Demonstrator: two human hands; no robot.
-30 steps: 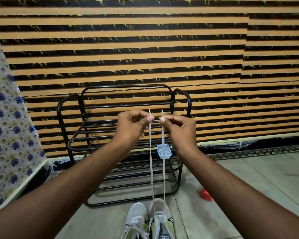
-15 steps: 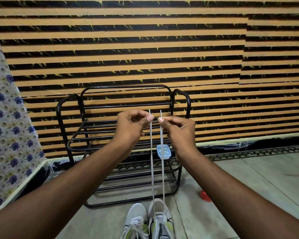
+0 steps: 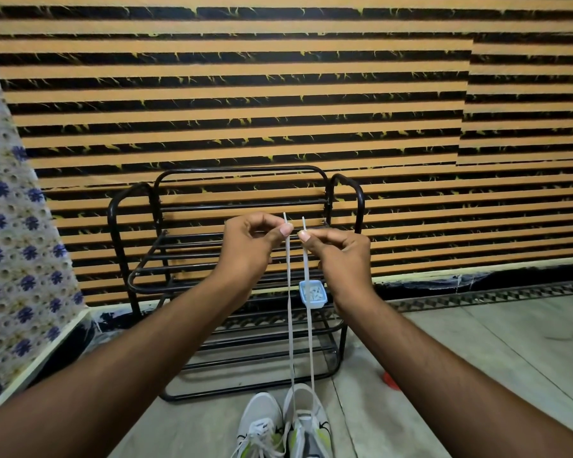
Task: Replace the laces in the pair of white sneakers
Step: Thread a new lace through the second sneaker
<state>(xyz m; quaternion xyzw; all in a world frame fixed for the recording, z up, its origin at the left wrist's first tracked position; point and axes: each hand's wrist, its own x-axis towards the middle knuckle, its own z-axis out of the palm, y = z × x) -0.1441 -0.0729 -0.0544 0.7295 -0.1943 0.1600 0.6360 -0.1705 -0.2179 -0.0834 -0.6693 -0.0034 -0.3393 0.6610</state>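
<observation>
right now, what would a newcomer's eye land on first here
At centre, the left hand and right hand each pinch one end of a white lace, and its two strands drop straight to the white sneakers on the floor at the bottom edge. Behind, an orange and black striped wall fills the upper frame, with a black metal rack standing before it.

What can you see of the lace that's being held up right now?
The lace is white, flat and looks woven. It rises in two nearly parallel, taut strands from the sneaker on the floor. The left hand pinches one end, the right hand the other, both stiff tips poking up above the fingers. The right strand crosses in front of a small blue box.
</observation>
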